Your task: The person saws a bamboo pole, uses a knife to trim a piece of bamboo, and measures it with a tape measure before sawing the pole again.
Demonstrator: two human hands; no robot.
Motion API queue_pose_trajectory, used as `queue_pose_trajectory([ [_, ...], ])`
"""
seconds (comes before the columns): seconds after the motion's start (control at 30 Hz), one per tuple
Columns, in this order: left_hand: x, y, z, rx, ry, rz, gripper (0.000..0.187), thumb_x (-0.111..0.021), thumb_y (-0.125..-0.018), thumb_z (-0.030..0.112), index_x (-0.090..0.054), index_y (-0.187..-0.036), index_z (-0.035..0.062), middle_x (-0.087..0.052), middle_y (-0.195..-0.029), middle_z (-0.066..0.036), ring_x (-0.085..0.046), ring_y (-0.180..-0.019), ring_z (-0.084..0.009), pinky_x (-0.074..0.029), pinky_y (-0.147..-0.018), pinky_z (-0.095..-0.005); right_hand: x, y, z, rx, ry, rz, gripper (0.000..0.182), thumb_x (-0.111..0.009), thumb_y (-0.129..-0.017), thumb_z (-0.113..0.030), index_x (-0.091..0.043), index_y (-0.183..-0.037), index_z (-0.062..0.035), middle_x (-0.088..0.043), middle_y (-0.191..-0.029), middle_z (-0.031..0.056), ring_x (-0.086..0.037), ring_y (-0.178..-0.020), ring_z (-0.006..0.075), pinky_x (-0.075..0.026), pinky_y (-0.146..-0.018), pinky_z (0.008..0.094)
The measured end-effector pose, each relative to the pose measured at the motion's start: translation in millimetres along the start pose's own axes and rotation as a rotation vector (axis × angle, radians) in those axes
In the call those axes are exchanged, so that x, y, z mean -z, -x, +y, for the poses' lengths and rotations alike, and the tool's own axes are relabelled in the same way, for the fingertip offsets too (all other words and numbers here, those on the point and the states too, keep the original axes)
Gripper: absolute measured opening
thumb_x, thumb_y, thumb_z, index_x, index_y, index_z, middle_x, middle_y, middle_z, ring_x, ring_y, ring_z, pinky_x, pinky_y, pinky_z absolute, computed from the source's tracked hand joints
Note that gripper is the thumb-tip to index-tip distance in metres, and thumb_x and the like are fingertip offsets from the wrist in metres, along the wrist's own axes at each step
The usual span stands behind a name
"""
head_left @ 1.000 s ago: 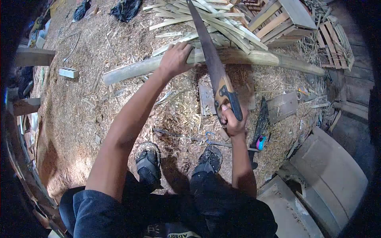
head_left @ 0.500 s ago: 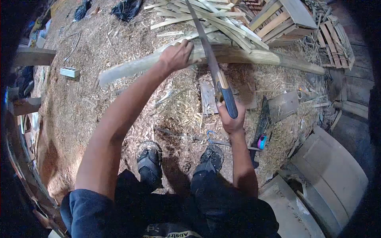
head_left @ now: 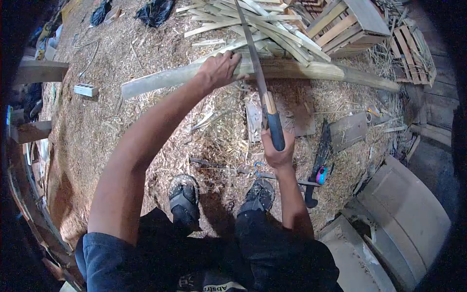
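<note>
A long bamboo pole (head_left: 160, 83) lies crosswise in front of me over the chip-covered ground. My left hand (head_left: 219, 70) is wrapped over its upper side, left of the saw. The hand saw (head_left: 254, 53) crosses the pole with its blade pointing away from me. My right hand (head_left: 278, 148) grips the saw's dark handle, nearer my feet than the pole. Whether the teeth have entered the pole is hard to tell. Beyond the pole lies a heap of split bamboo strips (head_left: 262, 22).
A wooden crate (head_left: 350, 27) stands at the back right. A machete-like tool (head_left: 321, 151) and a pink-and-blue round object (head_left: 321, 175) lie right of my feet. Pale panels (head_left: 404, 209) lean at lower right. A small white block (head_left: 86, 89) sits at left.
The saw has slid slightly back toward me, its handle shifting a little left with my right hand. The pole's left end, blurred before, now sits slightly higher in view.
</note>
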State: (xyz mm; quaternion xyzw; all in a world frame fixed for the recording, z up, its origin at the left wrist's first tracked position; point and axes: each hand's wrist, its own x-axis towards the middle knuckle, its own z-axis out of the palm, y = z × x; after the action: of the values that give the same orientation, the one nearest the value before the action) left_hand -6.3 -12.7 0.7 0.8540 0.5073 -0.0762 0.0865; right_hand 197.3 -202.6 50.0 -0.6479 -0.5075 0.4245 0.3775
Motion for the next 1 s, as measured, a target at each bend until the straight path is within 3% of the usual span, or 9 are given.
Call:
queue_pose_trajectory([
  [0.1, 1, 0, 0, 0.002, -0.051, 0.009, 0.081, -0.031, -0.091, 0.072, -0.045, -0.132, 0.004, -0.055, -0.119, -0.019, -0.061, -0.106, -0.0309, -0.058, -0.077, -0.0413, -4, -2, 10, 0.058, 0.044, 0.01, 0.02, -0.066, -0.076, -0.011, -0.053, -0.064, -0.0028, -0.054, -0.052, 0.0098, -0.056, -0.046, 0.0191, -0.044, -0.048, 0.0361],
  [0.17, -11, 2, -6, -0.114, -0.376, 0.568, 0.08, -0.03, -0.092, 0.072, -0.046, -0.133, 0.0043, -0.052, -0.125, -0.016, -0.058, -0.111, -0.0304, -0.058, -0.08, -0.042, -7, -3, 18, 0.126, 0.021, 0.028, 0.02, -0.066, -0.077, -0.012, -0.053, -0.064, -0.0028, -0.053, -0.052, 0.0094, -0.055, -0.045, 0.0183, -0.043, -0.047, 0.0357],
  [0.2, -9, 6, -1, -0.044, -0.213, 0.483, 0.082, -0.05, -0.084, 0.072, -0.047, -0.131, 0.0055, -0.047, -0.136, -0.02, -0.056, -0.114, -0.0384, -0.051, -0.088, -0.0495, -9, -2, 16, 0.183, 0.0, 0.046, 0.021, -0.066, -0.077, -0.012, -0.053, -0.064, -0.0029, -0.052, -0.051, 0.0089, -0.054, -0.044, 0.0175, -0.043, -0.046, 0.0352],
  [0.23, -6, 8, 1, -0.045, -0.212, 0.474, 0.082, -0.05, -0.084, 0.072, -0.047, -0.131, 0.0055, -0.047, -0.136, -0.02, -0.056, -0.114, -0.0384, -0.051, -0.088, -0.0495, -8, -3, 13, 0.175, -0.003, 0.044, 0.021, -0.066, -0.077, -0.012, -0.053, -0.064, -0.0029, -0.052, -0.051, 0.0089, -0.054, -0.044, 0.0175, -0.043, -0.046, 0.0352],
  [0.3, 2, 8, 6, 0.084, 0.094, 0.081, 0.087, -0.056, -0.077, 0.075, -0.047, -0.128, 0.0052, -0.05, -0.133, -0.019, -0.053, -0.119, -0.0357, -0.052, -0.087, -0.0503, 2, -6, 5, 0.091, -0.031, 0.03, 0.021, -0.067, -0.077, -0.012, -0.053, -0.065, -0.0029, -0.051, -0.05, 0.0073, -0.051, -0.045, 0.0145, -0.041, -0.046, 0.0334],
  [0.47, -4, 2, 8, 0.149, 0.023, 0.097, 0.084, -0.074, -0.067, 0.065, -0.049, -0.123, 0.0068, -0.055, -0.114, -0.014, -0.055, -0.114, -0.0311, -0.054, -0.084, -0.049, 6, -1, 13, 0.009, -0.037, -0.071, 0.02, -0.069, -0.079, -0.013, -0.054, -0.069, -0.0033, -0.053, -0.055, 0.0025, -0.051, -0.05, 0.0098, -0.042, -0.048, 0.0301],
  [0.8, 2, -2, 4, 0.106, 0.051, 0.069, 0.084, -0.072, -0.07, 0.065, -0.051, -0.124, 0.0047, -0.056, -0.116, -0.015, -0.056, -0.112, -0.0303, -0.054, -0.085, -0.0456, 3, 24, 25, -0.179, -0.217, -0.031, 0.014, -0.069, -0.08, -0.011, -0.059, -0.075, -0.0029, -0.054, -0.061, 0.0009, -0.052, -0.054, 0.0102, -0.041, -0.049, 0.0284],
  [0.87, -1, 2, 1, 0.071, 0.075, 0.069, 0.081, -0.073, -0.071, 0.064, -0.052, -0.122, 0.0045, -0.056, -0.115, -0.014, -0.056, -0.111, -0.0298, -0.054, -0.086, -0.044, 9, 17, 28, -0.277, -0.759, -0.075, 0.01, -0.065, -0.081, -0.009, -0.058, -0.082, -0.0028, -0.052, -0.061, 0.0017, -0.05, -0.051, 0.0102, -0.042, -0.049, 0.029],
  [1.0, -5, 9, 1, 0.04, 0.115, 0.169, 0.069, -0.078, -0.071, 0.05, -0.053, -0.119, 0.0073, -0.057, -0.113, -0.012, -0.056, -0.111, -0.0289, -0.053, -0.086, -0.0418, 27, 4, 84, -0.301, -1.22, -0.23, 0.017, -0.053, -0.085, -0.019, -0.046, -0.072, -0.0098, -0.037, -0.054, -0.0011, -0.036, -0.043, 0.0113, -0.034, -0.045, 0.0276],
])
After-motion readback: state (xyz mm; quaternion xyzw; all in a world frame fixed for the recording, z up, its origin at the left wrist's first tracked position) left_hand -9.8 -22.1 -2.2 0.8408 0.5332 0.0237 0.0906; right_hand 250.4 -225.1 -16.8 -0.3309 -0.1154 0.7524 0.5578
